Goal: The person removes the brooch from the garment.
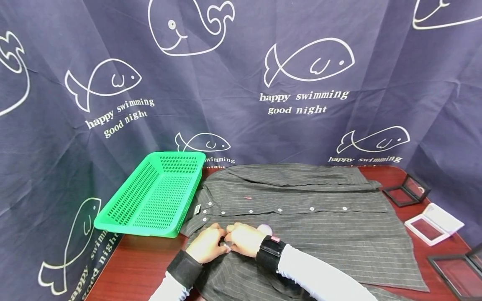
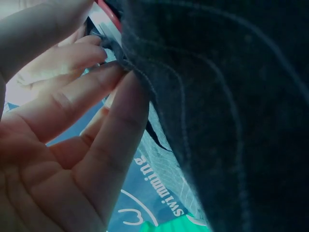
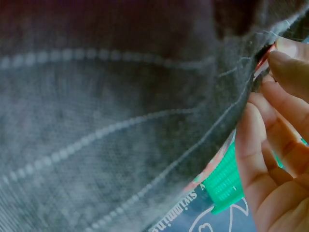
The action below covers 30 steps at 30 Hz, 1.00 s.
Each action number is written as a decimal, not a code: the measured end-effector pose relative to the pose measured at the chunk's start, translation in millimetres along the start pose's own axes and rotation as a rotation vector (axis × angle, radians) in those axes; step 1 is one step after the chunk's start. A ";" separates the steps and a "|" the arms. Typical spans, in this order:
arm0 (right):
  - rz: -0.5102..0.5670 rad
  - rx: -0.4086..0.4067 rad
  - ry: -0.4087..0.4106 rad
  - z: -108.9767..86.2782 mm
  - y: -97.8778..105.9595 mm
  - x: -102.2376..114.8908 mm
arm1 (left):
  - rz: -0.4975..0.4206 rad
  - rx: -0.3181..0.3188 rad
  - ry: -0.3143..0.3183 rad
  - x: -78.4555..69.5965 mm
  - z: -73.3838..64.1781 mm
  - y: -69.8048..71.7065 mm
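- Shirt (image 1: 320, 251): spread on worktop (image 1: 132, 259); near side cut off.
- Left hand (image 1: 208, 246), right hand (image 1: 244, 240): each grip pinching shirt fabric, toward worktop's left edge.
- Red-and-white item (image 2: 107, 20) between hands: mostly hidden, unidentifiable.
- Black frame (image 1: 457, 274), right edge: cut off.

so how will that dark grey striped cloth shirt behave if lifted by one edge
The shirt would probably flop, since it curves and wrinkles. It looks thin, so is likely light for its spread. Its striped sleeve lies loose at the far side, so might trail.

One shirt (image 1: 324, 238); one basket (image 1: 135, 229); three hinged frames (image 1: 446, 219).
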State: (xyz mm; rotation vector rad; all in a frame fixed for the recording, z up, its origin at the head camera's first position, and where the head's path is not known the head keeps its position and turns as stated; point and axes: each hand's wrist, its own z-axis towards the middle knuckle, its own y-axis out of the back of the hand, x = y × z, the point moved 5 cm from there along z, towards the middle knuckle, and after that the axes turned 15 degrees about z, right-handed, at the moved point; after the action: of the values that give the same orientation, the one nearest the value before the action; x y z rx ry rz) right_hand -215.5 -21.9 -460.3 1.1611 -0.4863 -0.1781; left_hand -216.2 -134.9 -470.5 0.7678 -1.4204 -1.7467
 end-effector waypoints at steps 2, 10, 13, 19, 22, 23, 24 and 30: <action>-0.018 -0.001 0.000 -0.4 0.2 1.4 | 0.003 -0.006 0.003 0.1 0.5 -0.2; -0.114 0.008 -0.003 -1.7 -0.6 4.1 | -0.012 0.000 0.012 2.2 3.1 -3.2; -0.133 0.006 -0.003 -2.1 -1.4 4.2 | -0.019 -0.009 0.008 2.5 3.8 -3.2; -0.172 0.001 -0.003 -2.9 -1.4 6.3 | -0.028 -0.005 0.025 4.4 1.9 -5.1; -0.189 -0.001 0.002 -3.3 -1.7 7.9 | -0.034 0.002 0.030 4.4 0.2 -5.5; -0.192 0.001 0.002 -3.3 -2.0 8.2 | -0.036 0.000 0.029 4.2 -0.2 -5.4; -0.194 0.001 0.000 -3.5 -2.1 8.5 | -0.038 -0.004 0.025 3.4 -0.4 -4.7; -0.286 0.024 -0.025 -3.2 -4.7 10.6 | -0.027 -0.023 0.015 1.0 -0.6 -1.6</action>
State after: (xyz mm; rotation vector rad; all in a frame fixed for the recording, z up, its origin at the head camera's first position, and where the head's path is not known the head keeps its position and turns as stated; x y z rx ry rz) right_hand -204.1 -25.1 -462.7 1.2500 -0.3435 -0.4353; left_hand -216.6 -135.9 -472.2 0.7896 -1.3835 -1.7718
